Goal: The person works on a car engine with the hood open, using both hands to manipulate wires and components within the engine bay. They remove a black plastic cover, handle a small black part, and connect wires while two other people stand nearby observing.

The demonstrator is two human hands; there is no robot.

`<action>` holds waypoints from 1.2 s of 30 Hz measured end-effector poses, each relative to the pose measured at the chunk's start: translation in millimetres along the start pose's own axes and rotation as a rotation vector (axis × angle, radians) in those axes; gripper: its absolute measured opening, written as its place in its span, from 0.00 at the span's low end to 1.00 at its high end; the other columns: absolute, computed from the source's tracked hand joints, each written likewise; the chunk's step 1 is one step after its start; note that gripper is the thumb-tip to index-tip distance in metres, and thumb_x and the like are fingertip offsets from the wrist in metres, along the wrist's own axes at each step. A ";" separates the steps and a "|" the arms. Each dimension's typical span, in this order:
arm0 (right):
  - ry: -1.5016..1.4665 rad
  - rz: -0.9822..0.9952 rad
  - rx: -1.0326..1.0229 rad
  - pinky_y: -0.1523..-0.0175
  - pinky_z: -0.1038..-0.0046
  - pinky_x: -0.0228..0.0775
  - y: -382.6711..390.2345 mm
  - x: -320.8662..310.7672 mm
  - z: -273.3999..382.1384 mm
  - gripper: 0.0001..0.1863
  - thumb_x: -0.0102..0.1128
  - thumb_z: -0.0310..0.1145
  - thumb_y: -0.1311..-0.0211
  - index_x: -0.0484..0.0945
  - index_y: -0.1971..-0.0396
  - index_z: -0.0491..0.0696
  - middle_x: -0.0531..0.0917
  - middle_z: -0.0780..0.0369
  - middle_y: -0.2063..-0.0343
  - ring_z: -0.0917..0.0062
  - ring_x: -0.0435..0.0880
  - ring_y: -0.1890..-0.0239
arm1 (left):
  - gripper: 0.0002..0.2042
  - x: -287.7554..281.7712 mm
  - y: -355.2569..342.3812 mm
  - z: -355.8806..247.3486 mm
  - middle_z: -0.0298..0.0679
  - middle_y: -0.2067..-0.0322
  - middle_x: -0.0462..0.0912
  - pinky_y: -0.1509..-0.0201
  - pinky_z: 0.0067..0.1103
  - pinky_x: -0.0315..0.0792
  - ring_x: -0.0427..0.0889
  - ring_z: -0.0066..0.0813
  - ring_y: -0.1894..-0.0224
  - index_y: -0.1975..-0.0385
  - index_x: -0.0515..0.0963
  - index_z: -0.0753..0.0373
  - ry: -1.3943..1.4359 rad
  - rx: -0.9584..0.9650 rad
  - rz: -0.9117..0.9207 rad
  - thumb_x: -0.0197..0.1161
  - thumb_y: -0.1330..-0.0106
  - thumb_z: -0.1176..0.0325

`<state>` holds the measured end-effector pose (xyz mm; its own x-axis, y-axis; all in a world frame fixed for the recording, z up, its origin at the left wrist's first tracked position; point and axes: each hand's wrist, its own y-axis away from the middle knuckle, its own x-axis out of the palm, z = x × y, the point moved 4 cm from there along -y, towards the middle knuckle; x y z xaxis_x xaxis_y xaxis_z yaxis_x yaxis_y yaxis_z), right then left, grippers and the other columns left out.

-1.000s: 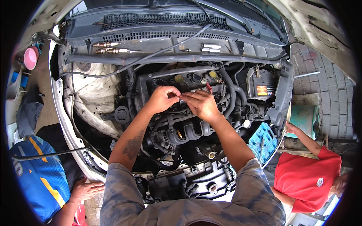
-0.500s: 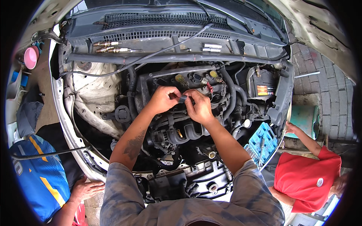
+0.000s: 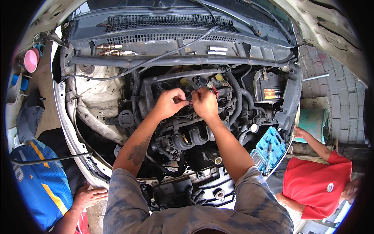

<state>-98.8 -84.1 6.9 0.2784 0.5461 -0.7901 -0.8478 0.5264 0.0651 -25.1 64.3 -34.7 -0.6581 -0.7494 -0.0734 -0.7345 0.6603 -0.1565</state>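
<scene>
Both hands work over the top of the engine (image 3: 156,82). My left hand (image 3: 168,103) is closed in a pinch on a small dark piece (image 3: 189,99), too hidden to name exactly. Close beside it, my right hand (image 3: 205,103) grips the same piece with bent fingers. Just behind the hands are yellow-topped fittings (image 3: 219,78) and a red-wrapped wire (image 3: 216,92). Along the ledge at the back lie spark plugs (image 3: 111,52) and short silver sockets (image 3: 216,52).
A blue tool case (image 3: 272,142) rests at the front right by the battery (image 3: 269,84). A co-worker in blue (image 3: 39,175) stands at left, a hand on the car; another in red (image 3: 311,183) is at right, also touching the car. A green container (image 3: 311,121) sits beyond.
My right hand's fingers have curled in and turned more upright around the small dark piece, with the forearm shifted slightly left. My left hand has barely moved.
</scene>
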 end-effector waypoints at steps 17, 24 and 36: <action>-0.026 0.253 0.037 0.52 0.59 0.79 -19.5 3.1 -8.4 0.17 0.61 0.42 0.38 0.85 0.71 0.41 0.87 0.52 0.76 0.54 0.87 0.63 | 0.06 2.5 2.7 -5.2 0.43 0.68 0.84 0.64 0.27 0.77 0.85 0.41 0.67 0.63 0.83 0.67 -0.275 0.308 0.075 0.69 0.39 0.75; -0.142 0.286 -0.128 0.57 0.64 0.78 -13.1 -8.0 -9.1 0.15 0.66 0.34 0.42 0.82 0.60 0.38 0.87 0.52 0.73 0.60 0.88 0.66 | 0.06 2.3 1.5 -6.8 0.43 0.68 0.85 0.65 0.27 0.77 0.85 0.38 0.68 0.64 0.83 0.66 -0.218 0.224 0.101 0.69 0.39 0.75; -0.174 0.179 -0.399 0.68 0.64 0.76 7.5 -9.4 -16.1 0.24 0.69 0.23 0.46 0.67 0.52 0.45 0.82 0.57 0.75 0.60 0.85 0.75 | 0.08 3.4 0.9 1.3 0.37 0.69 0.82 0.68 0.19 0.77 0.83 0.23 0.68 0.62 0.81 0.67 -0.210 0.195 0.118 0.70 0.40 0.78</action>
<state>-115.1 -95.8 5.0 0.1544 0.7244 -0.6718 -0.9872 0.1404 -0.0754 -27.8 62.3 -36.4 -0.6732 -0.6754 -0.3009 -0.5964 0.7366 -0.3190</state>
